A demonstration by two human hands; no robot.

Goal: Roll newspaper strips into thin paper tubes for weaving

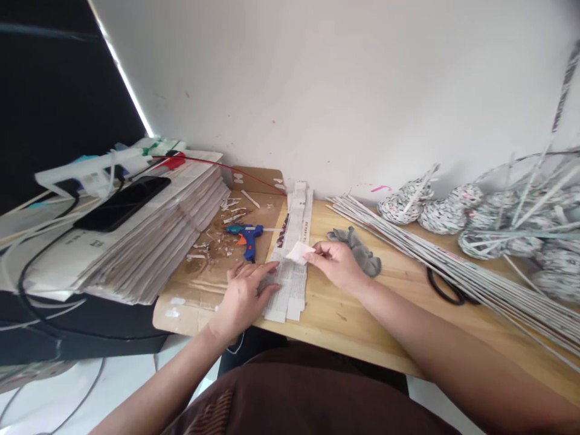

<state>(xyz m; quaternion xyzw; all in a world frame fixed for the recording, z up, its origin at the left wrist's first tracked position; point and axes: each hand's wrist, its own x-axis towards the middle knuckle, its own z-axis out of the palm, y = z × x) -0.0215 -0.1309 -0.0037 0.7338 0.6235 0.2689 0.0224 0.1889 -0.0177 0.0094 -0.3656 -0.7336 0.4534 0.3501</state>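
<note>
Several long newspaper strips (296,211) lie on the wooden table, running from the wall to the front edge. My right hand (333,261) pinches a small white piece of paper (299,252) above them. At the strips' left edge is my left hand (247,293), its fingers apart and nothing seen in it. A blue glue gun (250,238) lies just beyond my left hand on a brown cardboard sheet (181,302). Beside my right hand sits a grey crumpled cloth item (362,254).
At left, a tall newspaper stack (181,241) bears a black phone (122,202), a white power strip (95,175) and cables. Paper scraps lie on the cardboard. To the right are thin paper sticks (435,254), black scissors handles (446,287) and bundled paper coils (446,211).
</note>
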